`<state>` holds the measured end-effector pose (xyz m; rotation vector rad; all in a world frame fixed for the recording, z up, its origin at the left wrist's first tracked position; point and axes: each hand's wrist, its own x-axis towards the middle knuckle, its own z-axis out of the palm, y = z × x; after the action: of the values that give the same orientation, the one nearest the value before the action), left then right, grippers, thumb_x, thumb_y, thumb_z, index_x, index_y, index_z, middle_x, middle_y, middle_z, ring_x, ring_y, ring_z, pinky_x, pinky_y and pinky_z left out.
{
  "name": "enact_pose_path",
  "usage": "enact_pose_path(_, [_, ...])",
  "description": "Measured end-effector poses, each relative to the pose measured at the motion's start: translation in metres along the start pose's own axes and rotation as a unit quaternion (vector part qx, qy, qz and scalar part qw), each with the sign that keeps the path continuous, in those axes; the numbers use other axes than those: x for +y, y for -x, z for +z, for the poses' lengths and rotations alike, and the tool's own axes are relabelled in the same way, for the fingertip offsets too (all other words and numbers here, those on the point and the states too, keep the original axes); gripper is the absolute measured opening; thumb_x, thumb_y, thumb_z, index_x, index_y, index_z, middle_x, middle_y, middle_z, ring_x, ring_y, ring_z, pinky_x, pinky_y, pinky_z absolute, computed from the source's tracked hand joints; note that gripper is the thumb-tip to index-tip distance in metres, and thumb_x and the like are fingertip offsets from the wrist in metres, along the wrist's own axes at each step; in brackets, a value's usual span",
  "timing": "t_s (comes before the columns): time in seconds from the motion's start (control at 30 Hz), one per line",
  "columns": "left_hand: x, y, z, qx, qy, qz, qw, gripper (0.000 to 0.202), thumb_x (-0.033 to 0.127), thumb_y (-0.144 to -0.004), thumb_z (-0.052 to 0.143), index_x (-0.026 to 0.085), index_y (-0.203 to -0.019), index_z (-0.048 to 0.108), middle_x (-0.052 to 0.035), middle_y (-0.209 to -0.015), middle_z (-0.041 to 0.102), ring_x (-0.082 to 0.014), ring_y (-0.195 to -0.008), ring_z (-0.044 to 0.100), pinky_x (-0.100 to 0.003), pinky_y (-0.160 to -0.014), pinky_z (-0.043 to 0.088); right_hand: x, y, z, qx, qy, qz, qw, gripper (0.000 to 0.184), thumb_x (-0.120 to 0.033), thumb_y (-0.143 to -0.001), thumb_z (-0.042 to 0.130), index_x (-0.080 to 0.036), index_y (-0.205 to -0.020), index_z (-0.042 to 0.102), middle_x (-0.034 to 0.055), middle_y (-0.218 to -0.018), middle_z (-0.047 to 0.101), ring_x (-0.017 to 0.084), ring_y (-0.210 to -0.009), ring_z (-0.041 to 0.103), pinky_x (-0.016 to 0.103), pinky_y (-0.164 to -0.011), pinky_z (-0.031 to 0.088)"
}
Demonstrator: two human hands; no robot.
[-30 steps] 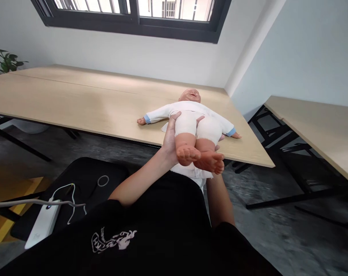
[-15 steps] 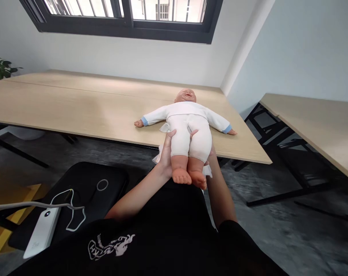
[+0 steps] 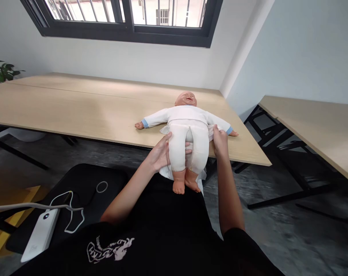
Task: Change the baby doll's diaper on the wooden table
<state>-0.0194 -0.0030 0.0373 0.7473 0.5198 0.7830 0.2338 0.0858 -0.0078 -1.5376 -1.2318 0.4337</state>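
A baby doll (image 3: 188, 119) in white clothes with blue cuffs lies on its back, head away from me, its legs hanging past the table's front edge. My left hand (image 3: 161, 154) is under the doll's legs, wrapped round the one on the left, with fingertips showing between the thighs. Beside the doll's hip, my right hand (image 3: 220, 141) pinches the edge of a white diaper (image 3: 210, 132) spread beneath the doll. Most of the diaper is hidden by the doll's body; a part hangs below the legs.
The doll lies near the right end of a long wooden table (image 3: 110, 115). A second table (image 3: 312, 126) stands to the right across a gap. On a black chair (image 3: 105, 207) at my left are a white power bank (image 3: 40, 235) with a cable and a beaded bracelet (image 3: 102, 187).
My right hand has come out from under the doll's leg and risen to the diaper's edge by the hip. My left hand has shifted slightly left and down. The doll's feet hang lower.
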Motion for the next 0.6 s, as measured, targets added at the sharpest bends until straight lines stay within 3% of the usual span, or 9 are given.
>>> enact_pose_path(0.1, [0.011,-0.007,-0.004,0.055,-0.071,0.036,0.995,0.050,0.052,-0.085,0.069,0.013,-0.117,0.065,-0.0166,-0.117,0.072,-0.0349,-0.111,0.069,-0.050,-0.102,0.053,0.010,-0.006,-0.018,0.085,0.063,0.057,0.993,0.043,-0.053,-0.091,0.049,-0.020,-0.062,0.047,0.0085,-0.069,0.056,0.023,-0.073,0.056,0.041,-0.084,0.049])
enact_pose_path(0.23, [0.021,-0.015,-0.014,0.137,-0.172,0.100,0.970,0.057,0.042,-0.074,0.083,0.016,-0.119,0.058,-0.0160,-0.123,0.067,-0.0329,-0.111,0.067,-0.048,-0.099,0.053,0.023,-0.014,-0.035,0.098,0.067,0.034,0.992,0.033,-0.045,-0.089,0.058,-0.016,-0.074,0.059,0.0090,-0.074,0.061,0.024,-0.082,0.058,0.039,-0.087,0.048])
enact_pose_path(0.37, [0.020,-0.013,-0.024,0.235,-0.289,0.152,0.916,0.079,0.039,-0.064,0.091,0.016,-0.125,0.047,-0.0184,-0.129,0.061,-0.0336,-0.122,0.059,-0.047,-0.104,0.049,0.034,-0.015,-0.042,0.076,0.048,0.023,0.996,0.035,-0.047,-0.087,0.062,-0.012,-0.087,0.066,0.0090,-0.073,0.062,0.024,-0.082,0.059,0.038,-0.084,0.050])
enact_pose_path(0.6, [-0.006,-0.002,-0.021,0.229,-0.415,0.199,0.858,0.072,0.036,-0.056,0.093,0.021,-0.113,0.052,-0.0115,-0.123,0.059,-0.0372,-0.125,0.054,-0.050,-0.109,0.043,0.031,0.000,-0.056,0.036,-0.015,0.021,0.999,0.049,-0.050,-0.073,0.073,-0.011,-0.102,0.070,0.0072,-0.076,0.064,0.018,-0.064,0.056,0.033,-0.068,0.049])
